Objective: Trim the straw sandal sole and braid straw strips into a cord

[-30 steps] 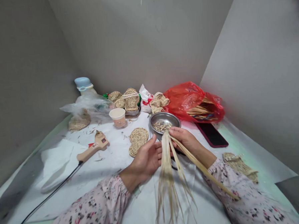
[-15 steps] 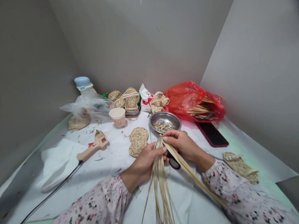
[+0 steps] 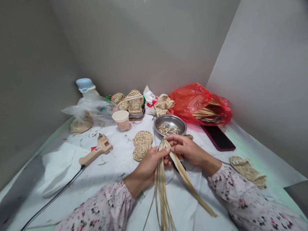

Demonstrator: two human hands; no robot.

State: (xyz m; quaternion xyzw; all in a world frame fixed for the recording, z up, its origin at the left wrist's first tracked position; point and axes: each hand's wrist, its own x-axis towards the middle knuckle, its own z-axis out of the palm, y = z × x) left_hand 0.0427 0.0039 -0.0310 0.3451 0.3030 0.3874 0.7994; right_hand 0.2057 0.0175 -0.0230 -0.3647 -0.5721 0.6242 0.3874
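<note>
A bundle of long straw strips (image 3: 161, 191) hangs down from my left hand (image 3: 151, 164), whose thumb presses across it near the top. My right hand (image 3: 188, 148) has its fingers closed at the bundle's upper end, beside one wider strip (image 3: 191, 186) that slants off to the lower right. The two hands almost meet. Partly hidden under the right hand is a black looped handle (image 3: 181, 165), perhaps of scissors. Just left of the hands lies a woven figure-eight straw sole (image 3: 142, 145). Beyond them stands a metal bowl (image 3: 181, 122) with straw scraps.
To the left are a glue gun (image 3: 96, 151) with a black cord and a paper cup (image 3: 121, 120). At the back sit woven straw pieces (image 3: 135, 102) and a red plastic bag (image 3: 189, 100) of straw. A phone (image 3: 219, 138) and another woven piece (image 3: 247, 172) lie right.
The wide strip's lower end has swung inward, away from my right sleeve. My right fingers have shifted slightly at the bundle's top, and the hanging strips have moved a little left.
</note>
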